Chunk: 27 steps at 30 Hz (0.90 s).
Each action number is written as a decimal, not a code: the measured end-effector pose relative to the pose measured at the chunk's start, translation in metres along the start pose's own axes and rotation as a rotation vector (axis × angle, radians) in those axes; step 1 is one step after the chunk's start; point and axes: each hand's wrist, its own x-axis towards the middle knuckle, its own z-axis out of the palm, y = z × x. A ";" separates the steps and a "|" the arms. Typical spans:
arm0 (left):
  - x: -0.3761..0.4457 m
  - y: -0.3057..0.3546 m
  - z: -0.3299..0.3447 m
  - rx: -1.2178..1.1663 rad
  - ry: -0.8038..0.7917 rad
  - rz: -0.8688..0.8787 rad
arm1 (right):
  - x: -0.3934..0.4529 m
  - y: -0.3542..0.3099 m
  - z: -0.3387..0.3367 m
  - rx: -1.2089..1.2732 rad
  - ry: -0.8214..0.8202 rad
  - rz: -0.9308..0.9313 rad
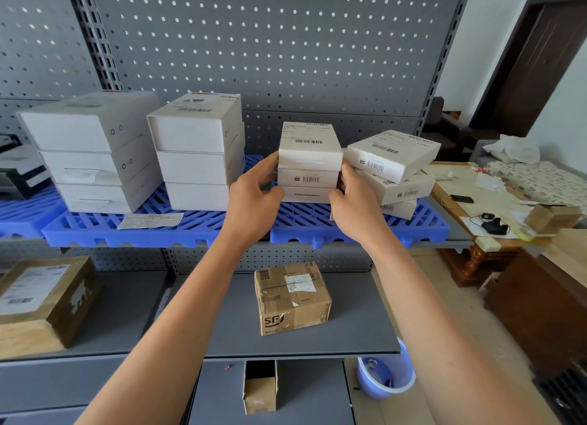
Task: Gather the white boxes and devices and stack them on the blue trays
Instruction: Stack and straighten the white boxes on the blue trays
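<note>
A stack of three small white boxes (308,162) stands on the right blue tray (320,226). My left hand (254,199) holds the stack's left side with curled fingers. My right hand (355,202) grips its right side. Beside it, further right, a second stack of small white boxes (394,167) sits askew, its top box tilted. On the left blue tray (95,231) stand two stacks of larger white boxes, one on the left (92,151) and one in the middle (197,151).
A paper slip (151,220) lies on the left tray. Brown cartons (290,297) (44,300) sit on the grey shelf below. A cluttered wooden table (495,208) stands to the right. A blue bucket (386,373) is on the floor.
</note>
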 end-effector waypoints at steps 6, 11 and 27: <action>-0.001 0.001 0.001 -0.006 -0.001 -0.008 | 0.001 0.000 0.002 0.014 -0.004 -0.011; -0.001 0.002 0.000 -0.007 -0.001 -0.019 | 0.000 0.000 0.003 0.029 -0.022 -0.014; 0.002 -0.002 -0.003 -0.036 -0.006 -0.120 | -0.006 -0.010 0.000 0.150 -0.037 -0.023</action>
